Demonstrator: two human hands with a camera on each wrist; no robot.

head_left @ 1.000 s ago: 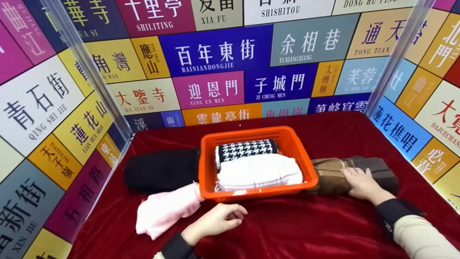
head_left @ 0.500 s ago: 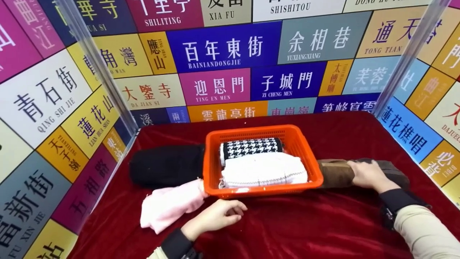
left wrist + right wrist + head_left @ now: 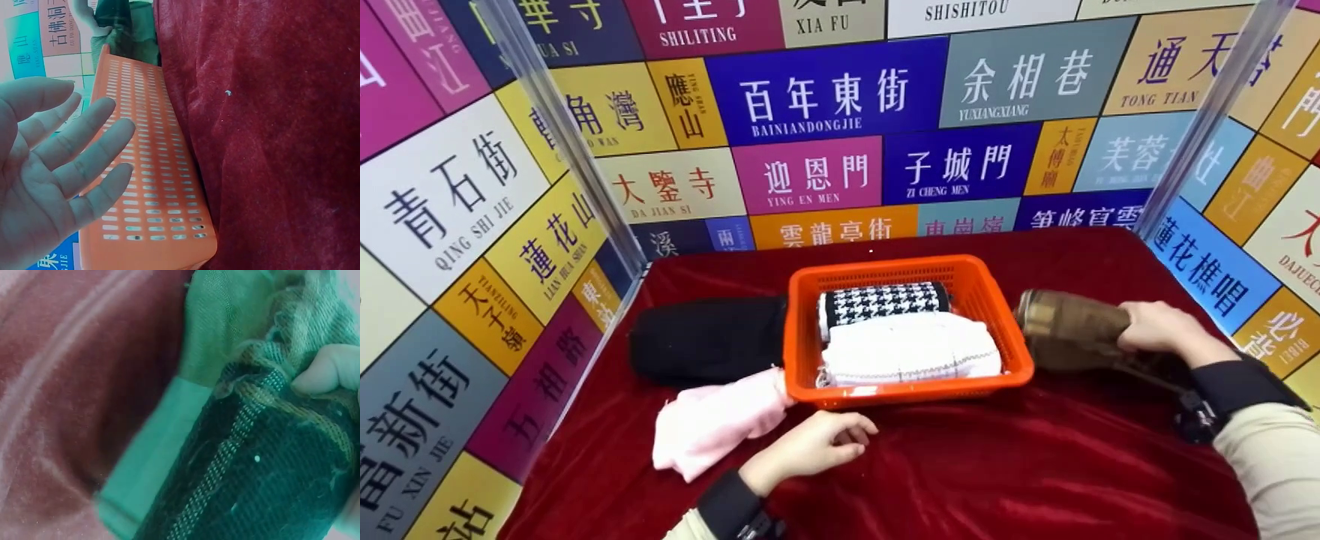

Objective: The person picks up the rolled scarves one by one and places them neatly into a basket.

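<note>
My right hand [image 3: 1162, 328] grips the right end of a rolled brown plaid cloth [image 3: 1069, 330], which is tilted just right of the orange basket [image 3: 945, 388]. In the right wrist view, the thumb presses on the woven roll [image 3: 259, 455]; most other fingers are out of sight. My left hand [image 3: 810, 442] is in front of the basket, holding nothing. Its fingers look loosely bent and spread in the left wrist view, beside the perforated basket wall [image 3: 149, 169]. Inside the basket lie a black-and-white houndstooth roll [image 3: 885, 304] and a folded white cloth [image 3: 911, 349].
Left of the basket lies a black rolled cloth [image 3: 705, 341]. A pink cloth [image 3: 716, 427] sits at the basket's front-left corner. Dark red velvet [image 3: 997, 465] covers the table. Sign-covered panels [image 3: 832, 90] with clear corner posts enclose the back and sides.
My right hand has closed on the brown plaid roll and shifted it, raising and tilting it, with the hand moving right. The left hand stays nearly still.
</note>
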